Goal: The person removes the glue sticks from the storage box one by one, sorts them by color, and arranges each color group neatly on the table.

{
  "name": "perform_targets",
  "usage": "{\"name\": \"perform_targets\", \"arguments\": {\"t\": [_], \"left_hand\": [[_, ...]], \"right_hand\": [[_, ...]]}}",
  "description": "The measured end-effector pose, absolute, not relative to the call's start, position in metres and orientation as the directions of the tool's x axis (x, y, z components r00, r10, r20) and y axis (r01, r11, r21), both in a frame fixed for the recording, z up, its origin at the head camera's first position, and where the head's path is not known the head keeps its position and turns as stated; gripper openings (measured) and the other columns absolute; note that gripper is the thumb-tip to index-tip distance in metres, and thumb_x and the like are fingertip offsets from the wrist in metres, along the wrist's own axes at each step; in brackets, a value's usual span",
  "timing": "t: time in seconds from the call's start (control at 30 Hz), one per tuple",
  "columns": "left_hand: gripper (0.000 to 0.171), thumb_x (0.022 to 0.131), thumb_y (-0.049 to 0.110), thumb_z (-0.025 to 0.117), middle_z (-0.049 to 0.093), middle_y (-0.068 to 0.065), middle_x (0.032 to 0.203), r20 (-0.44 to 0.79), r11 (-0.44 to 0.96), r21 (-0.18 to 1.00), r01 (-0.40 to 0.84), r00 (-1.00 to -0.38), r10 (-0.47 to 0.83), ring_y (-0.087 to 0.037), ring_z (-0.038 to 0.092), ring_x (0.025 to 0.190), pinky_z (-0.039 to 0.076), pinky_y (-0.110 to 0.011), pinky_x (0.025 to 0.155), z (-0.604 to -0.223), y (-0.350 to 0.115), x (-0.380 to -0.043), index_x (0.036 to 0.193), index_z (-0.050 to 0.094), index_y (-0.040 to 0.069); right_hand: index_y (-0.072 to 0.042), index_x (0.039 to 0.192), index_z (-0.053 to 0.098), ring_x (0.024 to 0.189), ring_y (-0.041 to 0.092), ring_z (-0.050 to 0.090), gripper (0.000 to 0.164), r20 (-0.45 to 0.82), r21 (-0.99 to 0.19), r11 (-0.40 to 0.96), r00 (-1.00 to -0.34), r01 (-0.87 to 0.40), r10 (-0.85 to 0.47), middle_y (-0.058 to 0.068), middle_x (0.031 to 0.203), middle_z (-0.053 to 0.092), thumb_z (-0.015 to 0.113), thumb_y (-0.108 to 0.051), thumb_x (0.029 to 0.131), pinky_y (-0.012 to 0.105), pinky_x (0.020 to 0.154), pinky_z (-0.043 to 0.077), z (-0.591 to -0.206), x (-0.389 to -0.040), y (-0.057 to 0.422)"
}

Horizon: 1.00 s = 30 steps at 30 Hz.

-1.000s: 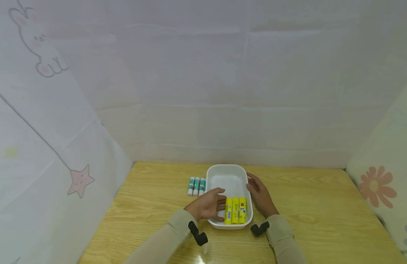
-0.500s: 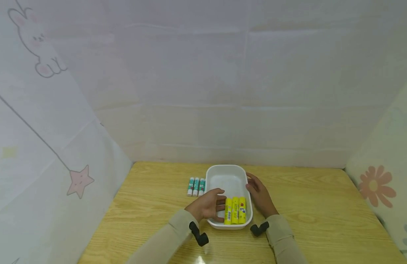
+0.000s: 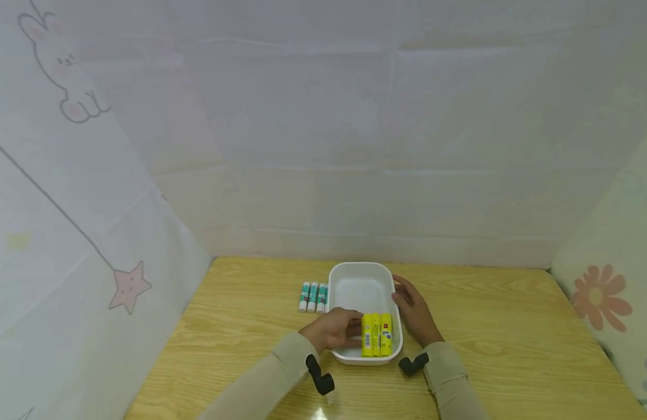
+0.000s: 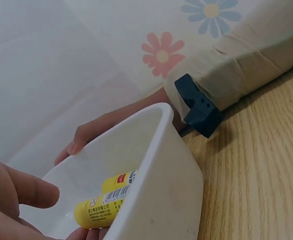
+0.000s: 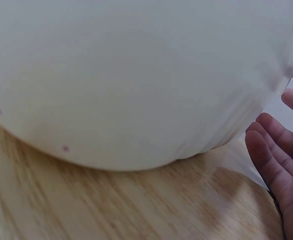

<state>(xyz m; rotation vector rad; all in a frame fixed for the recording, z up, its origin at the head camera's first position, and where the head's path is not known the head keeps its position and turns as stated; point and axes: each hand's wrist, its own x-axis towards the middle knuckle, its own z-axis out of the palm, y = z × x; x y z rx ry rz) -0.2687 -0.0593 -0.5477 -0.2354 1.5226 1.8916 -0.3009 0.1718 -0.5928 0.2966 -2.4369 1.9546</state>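
Three yellow glue sticks point(image 3: 376, 335) lie side by side at the near end of a white tray point(image 3: 362, 267). Inside the tray, my left hand point(image 3: 335, 329) touches the leftmost stick with its fingers. In the left wrist view, its thumb stands apart from the yellow stick point(image 4: 97, 212) and fingertips show under it. My right hand point(image 3: 415, 315) is at the outside of the tray's right wall, thumb by the rim. In the right wrist view, the right hand's fingers point(image 5: 281, 150) are slightly bent beside the tray wall point(image 5: 126, 90); contact there is hard to tell.
Several green-and-white sticks point(image 3: 312, 297) lie in a row on the wooden table point(image 3: 239, 303), just left of the tray, which partly hides the last one. A pale printed cloth point(image 3: 312, 140) rises behind the table and at both sides.
My left hand has shifted slightly right and its fingers have drawn closer together. The left and middle yellow sticks have moved right, against the third. My right hand has stayed put.
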Motion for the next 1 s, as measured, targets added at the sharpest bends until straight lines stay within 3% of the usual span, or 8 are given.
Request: {"name": "perform_targets", "arguments": {"t": [0.17,0.4,0.63,0.77,1.0], "left_hand": [[0.030,0.099,0.008,0.049,0.064,-0.017,0.113,-0.527,0.018,0.829,-0.560,-0.768,0.365,-0.024,0.062,0.102,0.053,-0.039,0.088,-0.546,-0.056,-0.266,0.120,0.057,-0.011],[0.030,0.097,0.003,0.051,0.066,-0.014,0.107,-0.530,0.091,0.842,-0.531,-0.784,0.324,-0.021,0.064,0.096,0.055,-0.036,0.085,-0.547,-0.050,-0.264,0.124,0.057,-0.009],[0.047,0.096,0.001,0.055,0.065,-0.013,0.105,-0.558,0.116,0.826,-0.551,-0.775,0.295,-0.020,0.063,0.092,0.055,-0.033,0.081,-0.545,-0.046,-0.263,0.139,0.041,-0.011],[0.039,0.096,0.003,0.056,0.067,-0.013,0.105,-0.563,0.120,0.822,-0.556,-0.766,0.309,-0.019,0.064,0.092,0.055,-0.033,0.081,-0.545,-0.046,-0.263,0.132,0.050,-0.010],[0.029,0.096,0.004,0.058,0.069,-0.013,0.105,-0.542,0.075,0.828,-0.555,-0.760,0.360,-0.018,0.066,0.094,0.056,-0.033,0.082,-0.548,-0.047,-0.265,0.122,0.059,-0.008]], "right_hand": [[-0.020,0.148,0.042,0.122,0.029,0.054,0.049,0.119,-0.971,0.191,-0.984,-0.143,-0.135,0.013,0.132,0.056,0.056,-0.022,0.101,0.050,0.105,0.041,-0.607,-0.308,0.173],[-0.031,0.147,0.041,0.124,0.025,0.052,0.050,0.094,-0.977,0.177,-0.988,-0.115,-0.124,0.007,0.134,0.055,0.057,-0.030,0.100,0.047,0.106,0.040,-0.628,-0.318,0.176],[-0.025,0.149,0.040,0.124,0.029,0.052,0.051,0.085,-0.978,0.178,-0.989,-0.106,-0.124,0.012,0.134,0.054,0.057,-0.027,0.100,0.050,0.106,0.040,-0.629,-0.319,0.177],[-0.024,0.149,0.039,0.124,0.029,0.051,0.051,0.082,-0.976,0.192,-0.988,-0.106,-0.128,0.013,0.134,0.054,0.055,-0.026,0.101,0.050,0.106,0.040,-0.630,-0.320,0.178],[-0.033,0.145,0.044,0.123,0.024,0.052,0.048,0.077,-0.980,0.173,-0.991,-0.096,-0.113,0.006,0.132,0.055,0.058,-0.033,0.099,0.048,0.107,0.039,-0.626,-0.318,0.177]]}}
